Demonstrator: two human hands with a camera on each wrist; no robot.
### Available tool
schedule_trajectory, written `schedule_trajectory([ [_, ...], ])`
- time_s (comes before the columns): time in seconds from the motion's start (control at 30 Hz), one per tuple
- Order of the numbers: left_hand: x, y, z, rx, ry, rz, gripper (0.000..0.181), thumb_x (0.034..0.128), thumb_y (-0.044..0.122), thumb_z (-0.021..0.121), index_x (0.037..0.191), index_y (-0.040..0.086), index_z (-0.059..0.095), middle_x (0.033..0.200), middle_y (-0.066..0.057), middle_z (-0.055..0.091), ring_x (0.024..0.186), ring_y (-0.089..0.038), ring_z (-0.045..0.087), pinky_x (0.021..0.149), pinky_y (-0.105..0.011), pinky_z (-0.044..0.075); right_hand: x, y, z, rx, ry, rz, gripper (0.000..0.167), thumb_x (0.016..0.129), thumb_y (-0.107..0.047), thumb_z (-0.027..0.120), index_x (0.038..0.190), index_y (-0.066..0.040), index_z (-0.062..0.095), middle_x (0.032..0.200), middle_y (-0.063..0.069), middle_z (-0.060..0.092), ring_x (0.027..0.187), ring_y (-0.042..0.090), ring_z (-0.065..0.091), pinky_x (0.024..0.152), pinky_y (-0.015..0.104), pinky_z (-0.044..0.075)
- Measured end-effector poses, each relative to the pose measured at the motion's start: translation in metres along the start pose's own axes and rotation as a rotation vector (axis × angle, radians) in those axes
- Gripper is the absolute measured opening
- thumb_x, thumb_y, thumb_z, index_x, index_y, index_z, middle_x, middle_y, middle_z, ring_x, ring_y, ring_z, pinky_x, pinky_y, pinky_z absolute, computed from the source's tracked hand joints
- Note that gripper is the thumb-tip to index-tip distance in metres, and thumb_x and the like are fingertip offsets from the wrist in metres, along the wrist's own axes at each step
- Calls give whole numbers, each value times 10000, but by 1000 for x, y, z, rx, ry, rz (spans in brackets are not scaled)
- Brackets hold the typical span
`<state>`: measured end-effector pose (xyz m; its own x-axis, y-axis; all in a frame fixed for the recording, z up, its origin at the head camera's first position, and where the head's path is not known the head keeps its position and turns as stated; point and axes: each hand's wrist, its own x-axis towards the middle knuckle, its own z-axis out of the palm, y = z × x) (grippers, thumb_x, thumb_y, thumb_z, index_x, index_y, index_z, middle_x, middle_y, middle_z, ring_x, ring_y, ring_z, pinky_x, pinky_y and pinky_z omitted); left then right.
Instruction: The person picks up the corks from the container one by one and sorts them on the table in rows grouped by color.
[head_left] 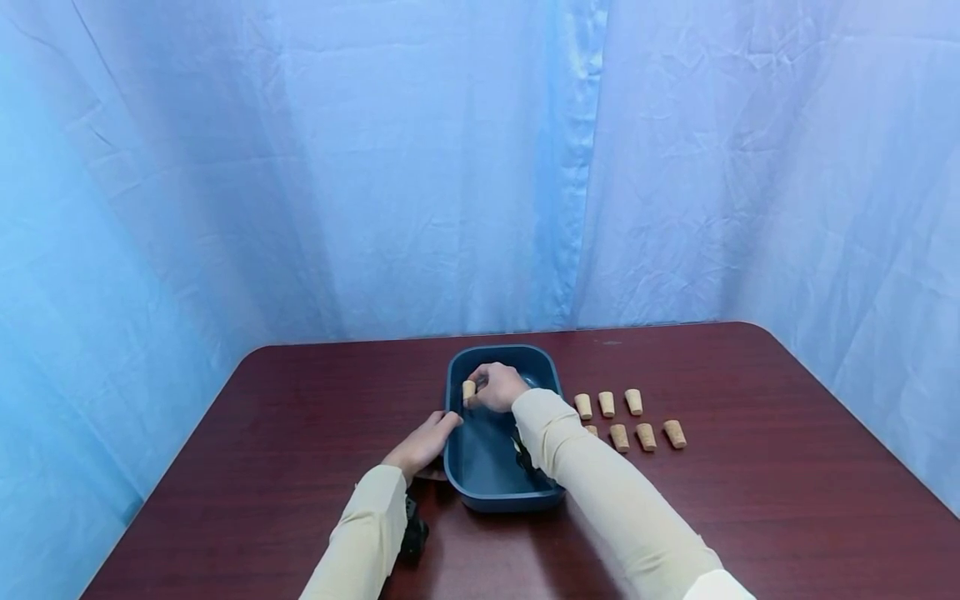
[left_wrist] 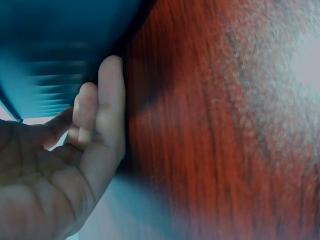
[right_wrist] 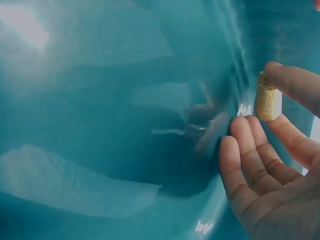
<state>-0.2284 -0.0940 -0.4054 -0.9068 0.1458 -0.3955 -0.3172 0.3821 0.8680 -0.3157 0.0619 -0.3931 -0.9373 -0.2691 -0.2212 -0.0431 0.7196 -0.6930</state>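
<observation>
Between thumb and forefinger my right hand (head_left: 501, 388) pinches a tapered cork stopper (head_left: 468, 390), inside a deep blue rectangular tub (head_left: 491, 503) near its left wall. In the right wrist view the cork stopper (right_wrist: 269, 100) is upright, and the other fingers (right_wrist: 250, 165) extend below it beside the tub's inner wall. My left hand (head_left: 426, 442) rests against the tub's left side, its fingertips at the rim. The left wrist view shows its fairly straight fingers (left_wrist: 107, 100) along the outer wall, low by the tabletop.
Several cork stoppers (head_left: 646, 437) stand in two rows on the dark red wooden table (head_left: 315, 408), right of the tub; the right forearm partly covers one. A black device (head_left: 413, 533) is at the left wrist. Light blue curtains (head_left: 420, 167) hang behind and around the table.
</observation>
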Motion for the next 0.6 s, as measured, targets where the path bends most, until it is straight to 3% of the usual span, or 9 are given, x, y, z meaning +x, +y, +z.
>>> schedule_trajectory([
  [0.33,-2,1,0,1,-8,-3,651,1013,426,389,1528,31,347,1396,-250,489,1088,-331,611,790,-470,590,-8,-10,-18,28,6,-24,373,924,-190,760,1258,-58,659,1071,100,664,957,247,620,900,425,526],
  [0.6,-2,1,0,28,5,-8,658,1003,435,392,1524,33,358,1456,-261,439,1131,-352,589,787,-467,594,-22,-20,-35,43,26,-67,390,941,-197,739,1293,-58,642,1136,135,652,1012,273,615,918,433,520],
])
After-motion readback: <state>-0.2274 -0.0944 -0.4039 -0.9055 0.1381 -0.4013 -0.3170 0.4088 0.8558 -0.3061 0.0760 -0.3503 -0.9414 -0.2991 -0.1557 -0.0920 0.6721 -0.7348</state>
